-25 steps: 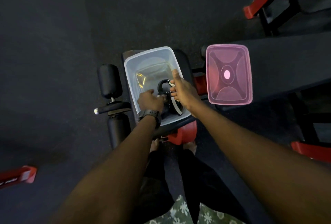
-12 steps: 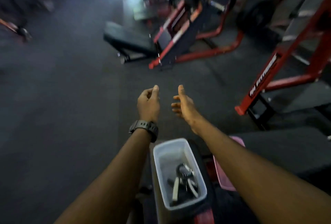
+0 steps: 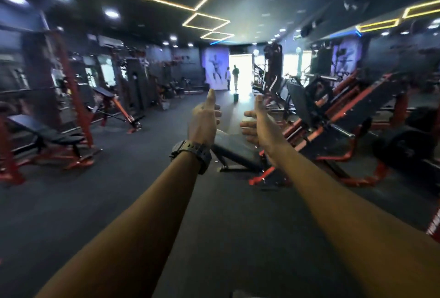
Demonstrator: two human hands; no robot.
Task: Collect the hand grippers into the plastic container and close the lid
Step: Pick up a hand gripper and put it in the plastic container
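Gym machines line a dark floor (image 3: 71, 202); left hand (image 3: 204, 119) and right hand (image 3: 259, 121) hang loose, holding nothing.

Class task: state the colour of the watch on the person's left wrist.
The watch is dark grey to black, strap included; the head view shows it best.

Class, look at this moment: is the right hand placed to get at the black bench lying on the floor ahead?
Probably not as it stands. The right hand is open and held up in the air, and the bench lies low on the floor well beyond it. Nothing blocks the way; the person would likely need to step forward.
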